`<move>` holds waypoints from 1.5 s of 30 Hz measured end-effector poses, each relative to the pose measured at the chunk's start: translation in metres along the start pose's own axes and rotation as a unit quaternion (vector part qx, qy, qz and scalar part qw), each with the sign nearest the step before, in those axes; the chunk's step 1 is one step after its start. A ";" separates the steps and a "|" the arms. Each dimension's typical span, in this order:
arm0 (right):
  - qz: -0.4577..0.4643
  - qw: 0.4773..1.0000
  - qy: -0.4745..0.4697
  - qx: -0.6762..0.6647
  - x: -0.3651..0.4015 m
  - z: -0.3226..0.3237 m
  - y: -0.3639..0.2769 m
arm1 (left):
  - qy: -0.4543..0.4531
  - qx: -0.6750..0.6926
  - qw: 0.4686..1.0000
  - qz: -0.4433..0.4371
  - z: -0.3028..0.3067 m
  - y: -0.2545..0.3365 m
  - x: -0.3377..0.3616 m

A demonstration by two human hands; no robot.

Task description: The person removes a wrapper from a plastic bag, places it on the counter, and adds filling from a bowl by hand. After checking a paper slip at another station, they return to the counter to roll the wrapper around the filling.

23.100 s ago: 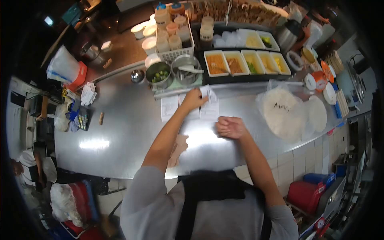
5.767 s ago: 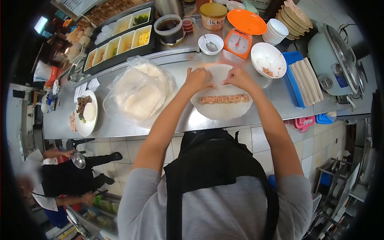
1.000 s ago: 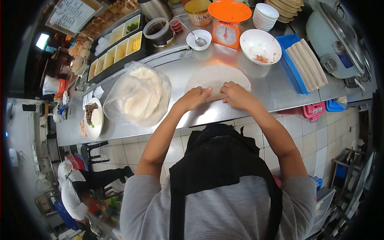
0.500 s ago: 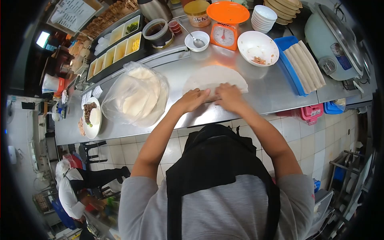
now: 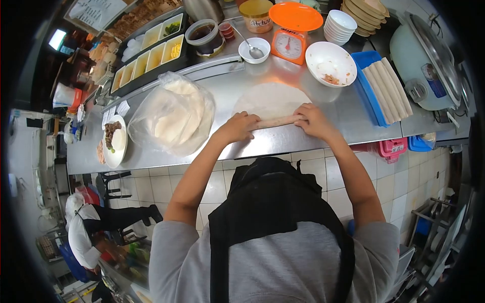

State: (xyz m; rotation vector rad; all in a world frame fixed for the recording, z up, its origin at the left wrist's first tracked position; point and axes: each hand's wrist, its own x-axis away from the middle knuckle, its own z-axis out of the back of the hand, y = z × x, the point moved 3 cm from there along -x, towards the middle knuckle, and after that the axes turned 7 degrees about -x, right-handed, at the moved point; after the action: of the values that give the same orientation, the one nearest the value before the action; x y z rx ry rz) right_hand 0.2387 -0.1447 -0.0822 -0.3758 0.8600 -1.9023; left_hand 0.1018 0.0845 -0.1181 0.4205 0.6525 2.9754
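A round pale spring roll wrapper (image 5: 273, 98) lies on the steel counter, its near edge rolled into a thin tube. My left hand (image 5: 241, 126) grips the left end of this roll, fingers curled round it. At the right end, my right hand (image 5: 315, 121) pinches it between thumb and fingers. Filling inside the roll is hidden. Left of my hands, a clear plastic bag (image 5: 202, 134) holds a stack of round wrappers (image 5: 174, 121). Long finished rolls (image 5: 384, 91) lie side by side in a blue tray (image 5: 376, 113) to the right.
Along the back stand a white bowl (image 5: 331, 53) with orange-brown bits, an orange scale (image 5: 288, 45), a small bowl (image 5: 247, 55) with a spoon, and a dark sauce tub (image 5: 204, 43). A plate of food (image 5: 118, 151) sits far left. A rice cooker (image 5: 422, 65) stands right. Another person (image 5: 83, 232) is lower left.
My hands have moved apart, from the wrapper's middle to the two ends of the roll. The wrapper's near edge now shows as a tight tube. The view has shifted slightly.
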 end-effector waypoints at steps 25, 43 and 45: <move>0.097 0.993 0.025 0.067 -0.036 -0.033 -0.029 | 0.336 -0.047 0.940 -0.027 -0.003 0.059 -0.010; 0.167 0.958 0.039 0.230 -0.046 -0.041 -0.042 | 0.118 -0.275 0.952 0.070 0.017 0.062 -0.016; 0.167 0.957 0.025 0.235 -0.048 -0.044 -0.037 | 0.198 -0.300 0.931 0.053 0.016 0.061 -0.015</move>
State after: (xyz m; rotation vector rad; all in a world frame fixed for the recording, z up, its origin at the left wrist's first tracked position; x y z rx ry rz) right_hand 0.2111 -0.0751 -0.0816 0.1051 0.4420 -1.7315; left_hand 0.1201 0.0335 -0.0821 -0.2018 -0.2984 3.1639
